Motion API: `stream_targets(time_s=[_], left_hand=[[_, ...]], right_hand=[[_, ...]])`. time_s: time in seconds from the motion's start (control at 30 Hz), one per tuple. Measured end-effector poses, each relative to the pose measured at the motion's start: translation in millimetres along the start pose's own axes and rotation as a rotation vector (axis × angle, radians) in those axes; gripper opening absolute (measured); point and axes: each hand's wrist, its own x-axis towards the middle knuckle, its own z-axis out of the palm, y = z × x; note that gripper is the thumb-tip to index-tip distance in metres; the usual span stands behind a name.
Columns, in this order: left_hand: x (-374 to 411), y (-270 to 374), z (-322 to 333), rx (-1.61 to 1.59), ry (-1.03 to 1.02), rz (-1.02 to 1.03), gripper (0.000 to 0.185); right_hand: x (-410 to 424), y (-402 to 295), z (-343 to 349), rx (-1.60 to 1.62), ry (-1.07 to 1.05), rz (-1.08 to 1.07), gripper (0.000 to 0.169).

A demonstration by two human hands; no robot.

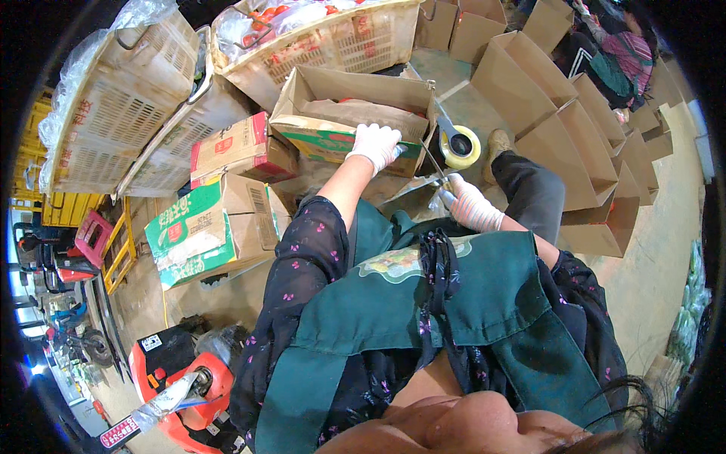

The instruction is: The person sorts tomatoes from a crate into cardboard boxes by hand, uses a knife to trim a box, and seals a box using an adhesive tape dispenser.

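My left hand, in a white knit glove, grips the near top edge of an open cardboard box with green print. Inside this box, brown paper covers something, and bits of red show beside it. To the right, my right hand, in a striped knit glove, holds a slim metal-bladed tool, pointing up and left beside the box's right corner; whether it is scissors or a knife I cannot tell. A tape dispenser with a roll of clear tape lies just beyond that hand.
Two closed cartons, one red-trimmed and one green, stand at left. Behind them are plastic crates, one with red produce. Open cartons line the right, near a seated person. Red-and-black equipment stands lower left.
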Motion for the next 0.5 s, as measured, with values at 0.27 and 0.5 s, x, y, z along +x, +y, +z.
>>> stream_targets(time_s=[0.27,0.5], left_hand=[[2,0,4,-0.004,0.03,-0.018,0.024],[-7,-10,3,-0.023,-0.007,-0.055,0.022]], right_hand=[[36,-38,-9,-0.339,0.042,0.022,0.032],[-1,-74,-28,-0.2,-0.123,0.127,0.029]])
